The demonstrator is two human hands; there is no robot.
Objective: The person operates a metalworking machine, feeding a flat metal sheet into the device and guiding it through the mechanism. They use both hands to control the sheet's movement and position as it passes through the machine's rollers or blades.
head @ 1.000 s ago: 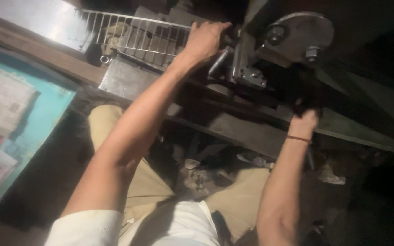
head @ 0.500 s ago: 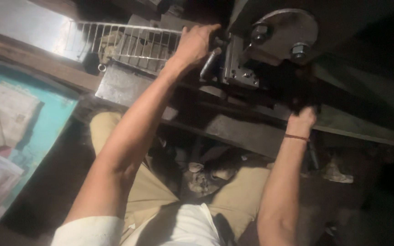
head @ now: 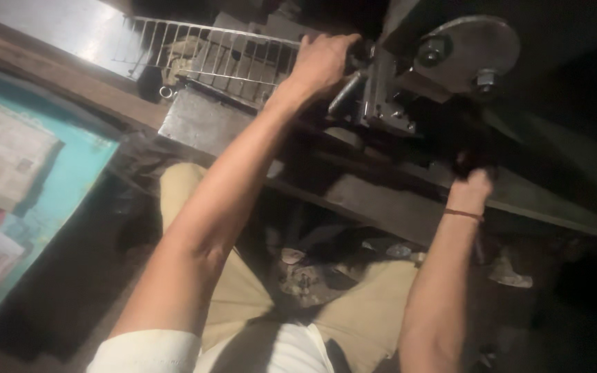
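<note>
My left hand (head: 320,62) reaches up and is closed around a metal lever handle (head: 345,90) on a dark steel machine (head: 395,90). A round grey disc with a bolt (head: 466,48) sits at the machine's upper right. My right hand (head: 470,190), with a thin band on its wrist, is closed on a dark part under the machine; the shadow hides what that part is. Both forearms stretch away from my lap.
A white wire guard (head: 209,48) lies left of the machine over a grey metal plate (head: 202,121). A turquoise board with papers (head: 70,166) is at the left. Scraps and debris (head: 312,276) litter the floor between my knees.
The view has shifted a little; both hands stay on the same parts of the machine. My right hand sits slightly lower in the picture.
</note>
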